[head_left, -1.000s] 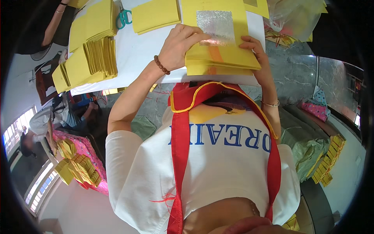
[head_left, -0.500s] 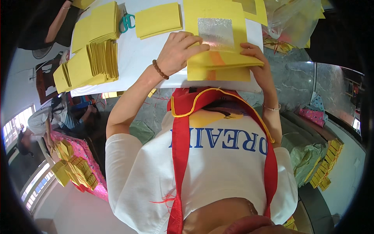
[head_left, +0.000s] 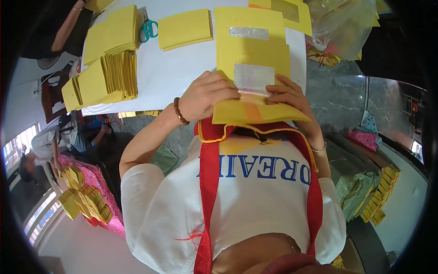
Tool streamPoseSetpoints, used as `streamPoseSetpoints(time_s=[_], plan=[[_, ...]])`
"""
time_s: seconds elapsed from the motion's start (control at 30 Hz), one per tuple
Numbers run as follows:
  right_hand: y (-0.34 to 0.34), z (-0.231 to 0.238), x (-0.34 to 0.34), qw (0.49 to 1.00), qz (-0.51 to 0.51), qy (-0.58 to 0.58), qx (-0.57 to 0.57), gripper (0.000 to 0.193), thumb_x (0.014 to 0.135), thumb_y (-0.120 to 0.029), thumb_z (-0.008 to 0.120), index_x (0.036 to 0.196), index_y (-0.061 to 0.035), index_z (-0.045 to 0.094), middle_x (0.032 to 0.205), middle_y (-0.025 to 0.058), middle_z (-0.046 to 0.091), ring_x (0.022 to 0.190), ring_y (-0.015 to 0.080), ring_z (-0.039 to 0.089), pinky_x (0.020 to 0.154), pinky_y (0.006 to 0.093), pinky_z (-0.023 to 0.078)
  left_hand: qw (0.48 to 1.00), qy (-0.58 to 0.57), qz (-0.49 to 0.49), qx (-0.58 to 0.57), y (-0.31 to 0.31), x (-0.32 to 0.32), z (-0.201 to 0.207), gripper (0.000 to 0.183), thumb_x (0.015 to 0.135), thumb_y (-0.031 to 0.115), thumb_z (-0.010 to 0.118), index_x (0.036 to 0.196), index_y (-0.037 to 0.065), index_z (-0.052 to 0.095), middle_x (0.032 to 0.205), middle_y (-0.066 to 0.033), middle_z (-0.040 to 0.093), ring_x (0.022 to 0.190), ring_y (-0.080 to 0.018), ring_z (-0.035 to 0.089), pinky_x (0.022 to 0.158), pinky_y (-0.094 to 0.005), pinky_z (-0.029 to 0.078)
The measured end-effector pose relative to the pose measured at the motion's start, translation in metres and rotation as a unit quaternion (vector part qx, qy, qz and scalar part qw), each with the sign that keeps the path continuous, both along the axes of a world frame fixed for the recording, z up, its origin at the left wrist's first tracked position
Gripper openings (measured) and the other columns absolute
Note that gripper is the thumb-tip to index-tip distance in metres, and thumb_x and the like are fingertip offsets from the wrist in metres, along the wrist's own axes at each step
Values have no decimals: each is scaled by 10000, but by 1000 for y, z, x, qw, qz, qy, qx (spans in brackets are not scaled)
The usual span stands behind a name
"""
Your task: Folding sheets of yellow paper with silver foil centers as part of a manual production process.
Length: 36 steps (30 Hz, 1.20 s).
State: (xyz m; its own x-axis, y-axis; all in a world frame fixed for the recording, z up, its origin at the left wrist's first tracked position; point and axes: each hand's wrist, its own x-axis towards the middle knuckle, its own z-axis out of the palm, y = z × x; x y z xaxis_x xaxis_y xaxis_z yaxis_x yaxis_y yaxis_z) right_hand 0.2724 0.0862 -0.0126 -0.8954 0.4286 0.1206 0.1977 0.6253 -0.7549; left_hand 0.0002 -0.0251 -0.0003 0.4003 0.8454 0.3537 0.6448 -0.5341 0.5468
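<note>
Both my hands hold a yellow joss paper sheet [head_left: 260,52] with a silver foil rectangle [head_left: 253,75] on it. Its near part is bent into a raised flap [head_left: 262,113] with an orange stripe, at the table's front edge by my apron. My left hand [head_left: 207,97], with a brown bead bracelet, grips the sheet's left side, fingers curled at the bend. My right hand [head_left: 292,99] is at the right side, fingers on top near the foil and the rest partly behind the flap. Beneath the held sheet lies another yellow sheet [head_left: 223,19] with a strip of foil showing.
On the white table [head_left: 175,68] lie a small stack of yellow paper [head_left: 185,28], teal-handled scissors [head_left: 148,29] and larger yellow stacks [head_left: 116,32] at left. A clear plastic bag [head_left: 340,27] hangs at right. Other people are at the left, one an arm [head_left: 68,25].
Both hands have drawn the sheet toward me, so its flap reaches past the table's front edge. More of the foil-bearing sheet beneath now shows behind it.
</note>
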Motion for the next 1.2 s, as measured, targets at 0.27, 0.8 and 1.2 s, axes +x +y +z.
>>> streamPoseSetpoints(time_s=[0.27, 0.8, 1.2], plan=[[-11, 12, -13, 929, -249, 54, -269, 369, 809, -112, 641, 1153, -25, 542, 1021, 93, 616, 920, 173, 563, 817, 282, 433, 870, -288, 207, -343, 15, 14, 3, 296, 865, 243, 590, 1051, 13, 612, 843, -135, 663, 706, -185, 633, 655, -292, 488], [-6, 1, -25, 915, -306, 74, -252, 400, 787, -142, 661, 1162, -31, 573, 1003, 81, 630, 822, 121, 556, 732, 233, 437, 850, -349, 272, -285, 24, 21, -17, 281, 858, 214, 623, 1019, -14, 591, 621, -10, 571, 525, -43, 479, 457, -220, 366], [0, -1, -27, 911, -307, 70, -267, 407, 786, -168, 658, 1155, -19, 576, 935, 87, 634, 777, 109, 558, 688, 230, 446, 882, -207, 334, -262, 25, 21, -12, 505, 821, 188, 668, 1219, 14, 411, 534, -42, 560, 417, -73, 495, 386, -218, 353]])
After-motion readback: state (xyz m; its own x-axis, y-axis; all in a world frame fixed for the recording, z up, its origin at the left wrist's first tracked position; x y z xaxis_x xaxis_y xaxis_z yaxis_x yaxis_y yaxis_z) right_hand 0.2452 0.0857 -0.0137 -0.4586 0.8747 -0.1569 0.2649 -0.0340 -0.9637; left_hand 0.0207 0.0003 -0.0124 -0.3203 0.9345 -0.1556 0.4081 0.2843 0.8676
